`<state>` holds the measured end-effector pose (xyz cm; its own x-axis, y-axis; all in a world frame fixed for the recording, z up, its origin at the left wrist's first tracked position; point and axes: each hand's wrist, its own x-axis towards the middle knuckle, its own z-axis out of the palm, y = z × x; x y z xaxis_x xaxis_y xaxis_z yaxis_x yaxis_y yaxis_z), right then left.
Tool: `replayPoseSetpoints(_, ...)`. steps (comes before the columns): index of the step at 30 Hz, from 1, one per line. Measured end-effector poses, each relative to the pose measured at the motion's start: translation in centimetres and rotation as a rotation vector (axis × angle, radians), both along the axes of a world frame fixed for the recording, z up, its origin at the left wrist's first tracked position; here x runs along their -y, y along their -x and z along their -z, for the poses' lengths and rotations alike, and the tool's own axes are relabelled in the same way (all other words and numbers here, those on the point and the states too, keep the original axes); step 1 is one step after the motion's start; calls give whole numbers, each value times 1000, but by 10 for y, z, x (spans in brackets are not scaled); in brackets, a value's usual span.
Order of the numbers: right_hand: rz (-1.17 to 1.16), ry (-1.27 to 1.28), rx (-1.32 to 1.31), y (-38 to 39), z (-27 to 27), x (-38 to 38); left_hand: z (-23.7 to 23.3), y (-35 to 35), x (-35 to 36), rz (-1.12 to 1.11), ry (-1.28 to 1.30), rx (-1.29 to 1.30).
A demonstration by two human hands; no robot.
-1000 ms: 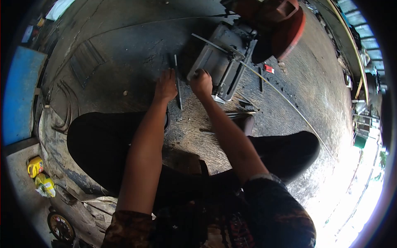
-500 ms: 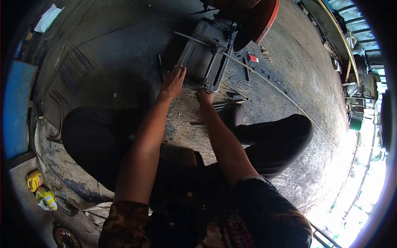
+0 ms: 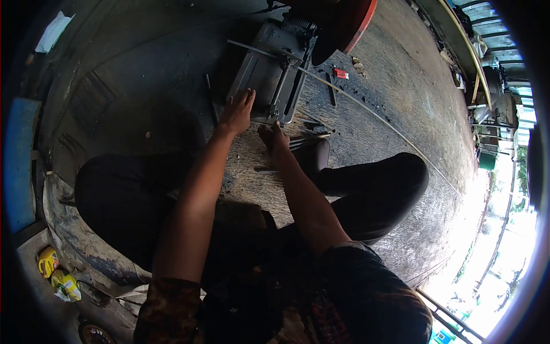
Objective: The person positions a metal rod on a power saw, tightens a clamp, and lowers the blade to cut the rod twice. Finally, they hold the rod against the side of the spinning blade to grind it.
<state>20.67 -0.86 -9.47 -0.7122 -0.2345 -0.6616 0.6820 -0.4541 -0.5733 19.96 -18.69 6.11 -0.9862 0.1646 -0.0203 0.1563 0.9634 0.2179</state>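
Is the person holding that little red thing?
No, the red thing lies on the floor, while the left hand and right hand are at the metal machine.

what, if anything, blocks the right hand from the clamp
Nothing visible: the right hand is at the near end of the clamp, contact unclear. The left hand is off to the side, at a corner of the metal base.

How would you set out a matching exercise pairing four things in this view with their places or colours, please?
1. Left hand
2. Right hand
3. Small packet
4. Panel

A. Red, lying on the floor
B. By the near end of the clamp screw
C. Blue, at the picture's left edge
D. Fingers over the near left corner of the machine base

Pairs: 1-D, 2-B, 3-A, 4-C
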Motion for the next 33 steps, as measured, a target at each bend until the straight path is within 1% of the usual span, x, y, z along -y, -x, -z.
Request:
replayPoseSetpoints(1,146,-145,83,-1,-49,5,3,2,0,3,-1,0)
replayPoseSetpoints(2,292,-290,171,-5,-78,9,8,1,1,14,-13,-19)
replayPoseSetpoints(3,293,-291,177,-5,-72,8,11,-1,0,24,-25,-36)
replayPoseSetpoints(5,382,-221,39,3,-49,11,14,-6,-2,28,-11,-50)
replayPoseSetpoints(6,380,-217,39,6,-54,12,14,-7,-1,33,6,-69)
replayPoseSetpoints(7,461,-37,207,10,-62,12,17,-7,1,32,10,-69)
replayPoseSetpoints(8,538,143,377,11,-69,13,20,-7,2,25,-51,-15)
replayPoseSetpoints(9,537,143,378,11,-66,13,19,-7,2,19,-114,37)
replayPoseSetpoints(10,511,50,341,11,-62,13,17,-6,1,22,-115,37)
replayPoseSetpoints(11,483,-42,300,12,-60,12,15,-3,-1,-32,-183,229)
replayPoseSetpoints(12,484,-44,297,12,-60,9,16,-1,-2,-88,-251,423)
replayPoseSetpoints(13,434,-157,201,11,-61,8,17,-1,-5,-88,-252,421)
replayPoseSetpoints(14,382,-267,104,10,-62,7,19,-1,-7,-100,-356,421)
replayPoseSetpoints(15,382,-266,102,8,-67,6,25,-1,-9,-112,-459,421)
replayPoseSetpoints(16,335,-315,59,6,-74,2,35,-2,-10,-113,-458,419)
replayPoseSetpoints(18,285,-366,16,8,-80,-3,52,-5,-13,-178,-549,171)
replayPoseSetpoints(19,209,-402,21,8,-80,-6,58,-6,-13,-182,-552,173)
replayPoseSetpoints(20,133,-438,27,10,-79,-9,64,-4,-13,-200,-615,211)
replayPoseSetpoints(21,130,-442,27,15,-73,-11,68,-1,-12,-217,-678,249)
replayPoseSetpoints(23,-252,-838,11,30,-54,-14,71,5,-13,-219,-703,269)
replayPoseSetpoints(24,-258,-840,15,26,-60,-15,73,7,-13,-219,-723,288)
replayPoseSetpoints(25,-447,-1113,-310,20,-71,-16,67,9,-12,-224,-725,292)
replayPoseSetpoints(26,-639,-1364,-652,16,-82,-16,62,13,-10,-200,-624,332)
replayPoseSetpoints(27,-648,-1362,-645,16,-69,-17,56,14,-9,-175,-522,374)
replayPoseSetpoints(28,-664,-1344,-696,18,-50,-18,55,17,-10,-181,-523,383)
replayPoseSetpoints(29,-683,-1322,-749,17,-31,-20,55,18,-11,-161,-464,318)
replayPoseSetpoints(30,-696,-1315,-746,12,-41,-13,55,19,-13,-142,-404,253)
replayPoseSetpoints(32,-394,-1256,-476,2,-81,8,49,19,-17,-141,-360,246)
replayPoseSetpoints(33,-401,-1248,-474,4,-79,11,47,19,-17,-124,-313,232)
